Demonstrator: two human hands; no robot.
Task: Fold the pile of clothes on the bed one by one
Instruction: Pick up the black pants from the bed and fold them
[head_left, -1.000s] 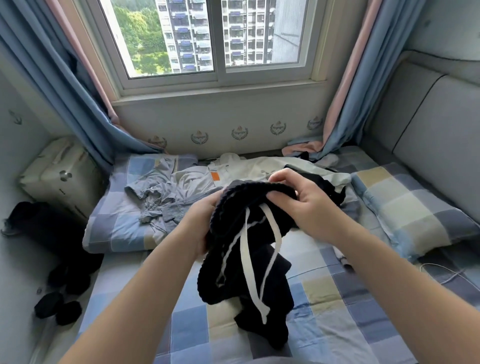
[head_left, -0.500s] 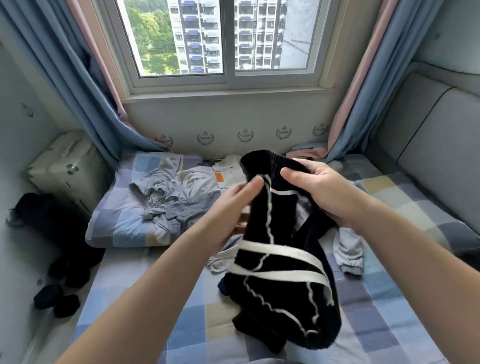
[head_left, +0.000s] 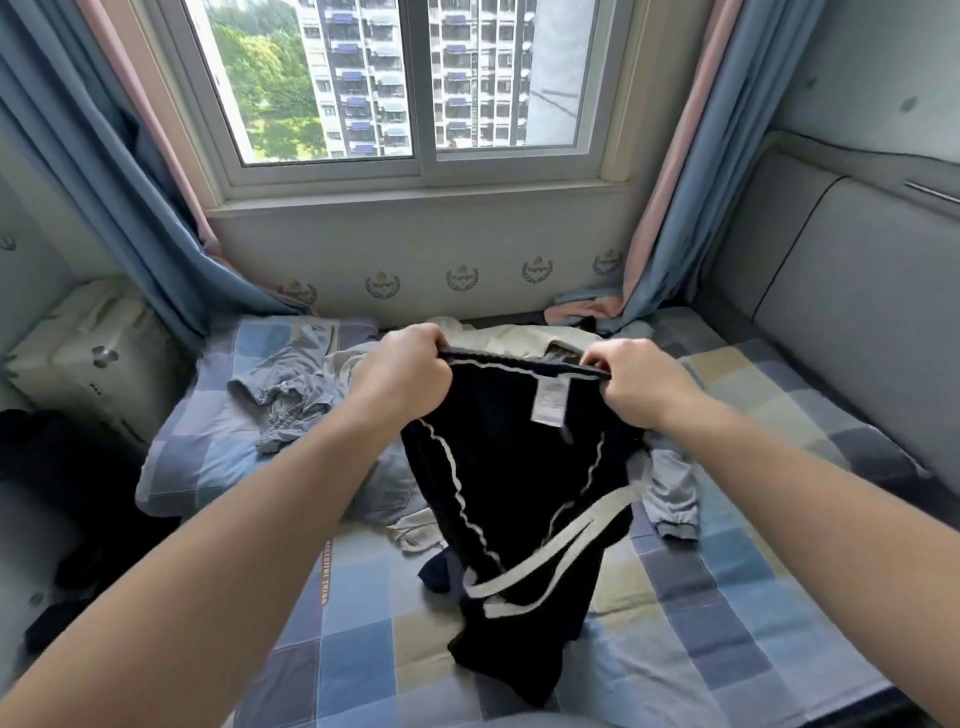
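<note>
The checked bed (head_left: 358, 654) is lying open below both hands, the pile (head_left: 519, 338) just beyond them. The black garment (head_left: 519, 478) is hanging from the hands, its lower end touching the bed. The left hand (head_left: 410, 374) and right hand (head_left: 639, 387) are each gripping its top edge, now pulled taut between them, bunched half a second ago

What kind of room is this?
Probably a bedroom, high in a block of flats: a bed with a checked sheet, a padded headboard, and a curtained window facing tower blocks. The left hand and right hand hold a black garment.
</note>
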